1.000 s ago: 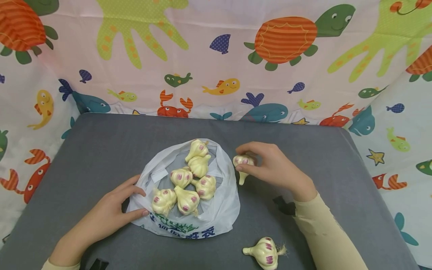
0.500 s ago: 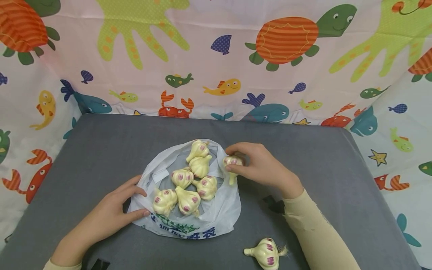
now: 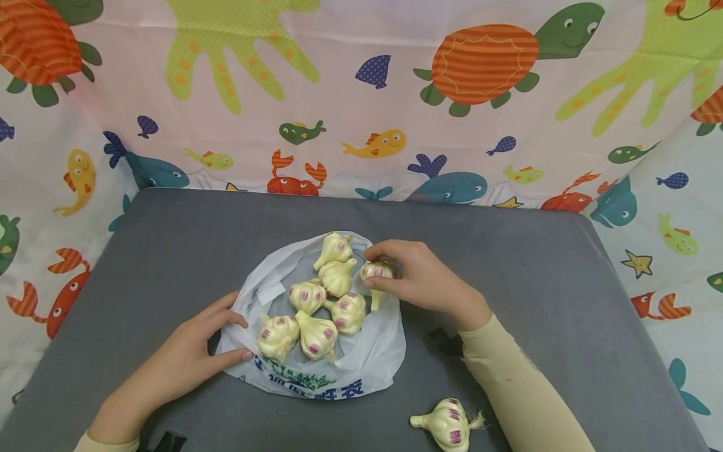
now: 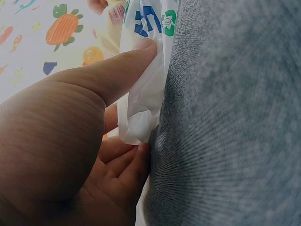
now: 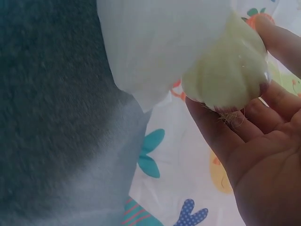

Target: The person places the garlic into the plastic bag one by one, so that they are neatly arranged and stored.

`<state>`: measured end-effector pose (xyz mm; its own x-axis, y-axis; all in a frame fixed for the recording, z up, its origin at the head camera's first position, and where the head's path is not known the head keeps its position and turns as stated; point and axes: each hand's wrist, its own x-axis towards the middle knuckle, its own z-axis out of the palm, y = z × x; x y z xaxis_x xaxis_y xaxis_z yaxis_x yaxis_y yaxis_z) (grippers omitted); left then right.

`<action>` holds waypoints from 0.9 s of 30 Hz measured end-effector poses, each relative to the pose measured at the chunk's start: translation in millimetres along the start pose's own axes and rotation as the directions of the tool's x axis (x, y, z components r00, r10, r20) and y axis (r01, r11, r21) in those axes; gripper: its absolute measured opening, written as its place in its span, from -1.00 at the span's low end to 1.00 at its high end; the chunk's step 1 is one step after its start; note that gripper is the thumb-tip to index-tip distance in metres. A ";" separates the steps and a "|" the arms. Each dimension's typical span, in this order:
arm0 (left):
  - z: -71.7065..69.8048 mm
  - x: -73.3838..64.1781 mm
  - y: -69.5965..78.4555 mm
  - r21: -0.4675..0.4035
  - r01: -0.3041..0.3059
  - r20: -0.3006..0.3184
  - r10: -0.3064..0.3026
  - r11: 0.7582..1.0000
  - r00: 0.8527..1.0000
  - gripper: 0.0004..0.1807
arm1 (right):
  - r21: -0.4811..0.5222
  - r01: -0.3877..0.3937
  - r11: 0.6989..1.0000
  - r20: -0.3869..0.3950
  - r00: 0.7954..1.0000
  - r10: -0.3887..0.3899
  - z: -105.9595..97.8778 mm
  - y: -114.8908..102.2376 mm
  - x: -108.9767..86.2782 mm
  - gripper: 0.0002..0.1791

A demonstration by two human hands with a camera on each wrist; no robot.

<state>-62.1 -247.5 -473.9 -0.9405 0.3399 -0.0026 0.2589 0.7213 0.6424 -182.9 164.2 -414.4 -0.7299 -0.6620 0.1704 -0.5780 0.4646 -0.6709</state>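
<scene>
A white plastic bag [image 3: 380, 355] with blue and green print lies open on the grey table. Several garlic bulbs [image 3: 318, 336] sit inside its rolled rim. My left hand [image 3: 189, 348] holds the bag's left side, its thumb [image 4: 117, 70] on the printed plastic in the left wrist view and its fingers further along the edge. Between thumb and fingers, my right hand [image 3: 426, 279] grips another garlic bulb [image 5: 230, 70], stem pointing down toward me in the head view, over the bag's right rim. In the right wrist view the bag's edge partly covers that bulb.
One more garlic bulb [image 3: 448, 425] lies on the table [image 3: 226, 220] at the near right, beside the right forearm. A cloth [image 3: 333, 63] printed with sea animals hangs behind the table and along both sides.
My right hand has carried its garlic bulb leftward, from beside the bag to over its right rim. The left hand has kept its hold on the bag.
</scene>
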 end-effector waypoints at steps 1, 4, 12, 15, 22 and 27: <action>0.0 0.1 0.3 0.001 0.004 0.002 -0.004 1.000 1.000 -0.56 | 0.004 -0.004 1.000 0.003 1.000 0.004 1.2 -0.3 0.5 -0.55; 0.1 0.6 0.2 -0.005 0.007 0.008 -0.007 1.000 1.000 -0.56 | 0.011 -0.010 1.000 0.011 1.000 0.010 5.6 0.2 1.8 -0.54; 2.4 1.1 -0.5 -0.005 0.021 0.019 -0.021 1.000 1.000 -0.56 | 0.018 -0.020 1.000 0.017 1.000 0.020 16.6 2.5 3.3 -0.50; 3.1 1.4 -1.2 -0.004 0.020 0.017 -0.020 1.000 1.000 -0.56 | 0.030 -0.023 0.999 0.016 1.000 0.023 19.8 2.8 3.5 -0.49; 2.2 0.8 -0.8 -0.008 0.005 0.006 -0.005 1.000 1.000 -0.57 | 0.038 -0.040 0.998 0.019 0.999 0.039 26.5 5.6 4.8 -0.36; 1.8 -0.4 -0.4 0.003 0.005 -0.001 -0.005 1.000 1.000 -0.56 | 0.032 -0.035 0.999 0.027 0.999 0.034 30.1 8.1 6.0 -0.29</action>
<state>-61.4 -246.9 -475.6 -0.9422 0.3351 -0.0050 0.2546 0.7253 0.6397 -181.0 146.2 -440.5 -0.7392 -0.6611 0.1281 -0.5400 0.4682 -0.6995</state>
